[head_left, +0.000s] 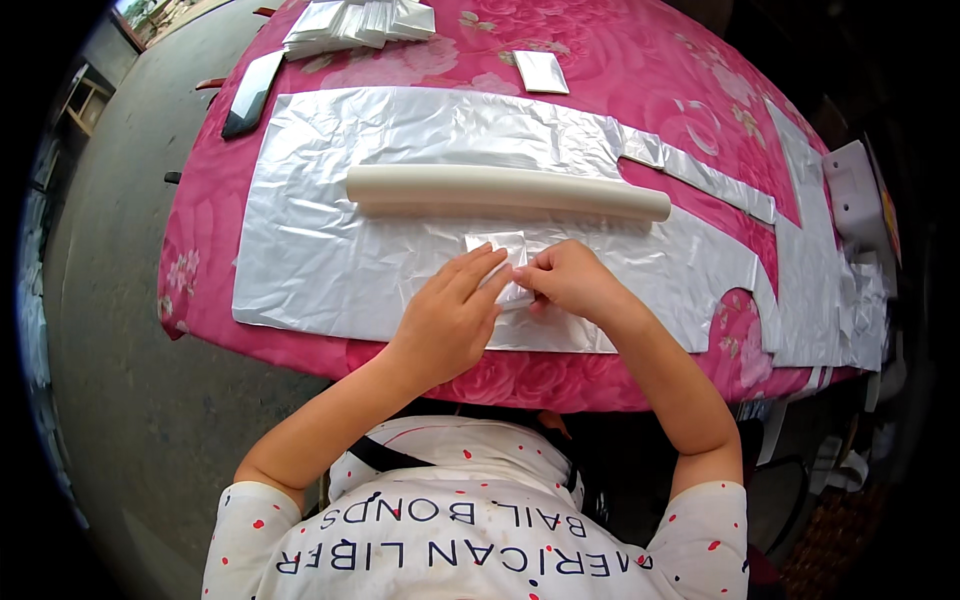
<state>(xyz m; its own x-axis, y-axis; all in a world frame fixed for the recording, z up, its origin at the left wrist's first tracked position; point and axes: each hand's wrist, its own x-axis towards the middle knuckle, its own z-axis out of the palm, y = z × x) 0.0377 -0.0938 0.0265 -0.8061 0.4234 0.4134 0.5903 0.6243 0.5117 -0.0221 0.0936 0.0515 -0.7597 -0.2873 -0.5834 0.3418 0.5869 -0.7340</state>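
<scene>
- Head view: your two hands meet over a small folded plastic packet (512, 243), near the front edge of the table (195, 240).
- Your left hand (452, 310) lies flat on the packet's left side, its grip unclosed, fingers side by side.
- Your right hand (575, 280) has its grip clamped on the packet's right edge, thumb and forefinger pinched.
- Beneath the packet, a large silvery-white plastic vest bag (320, 240) lies flat, its strap handles (700, 180) pointing right.
- Just beyond your hands, a cream tube (500, 190) rests across the bag.
- Farther back, on pink floral cloth (400, 70): a smartphone (252, 95) at left, a pile of folded packets (350, 22) near it, and one separate silvery packet (540, 72).
</scene>
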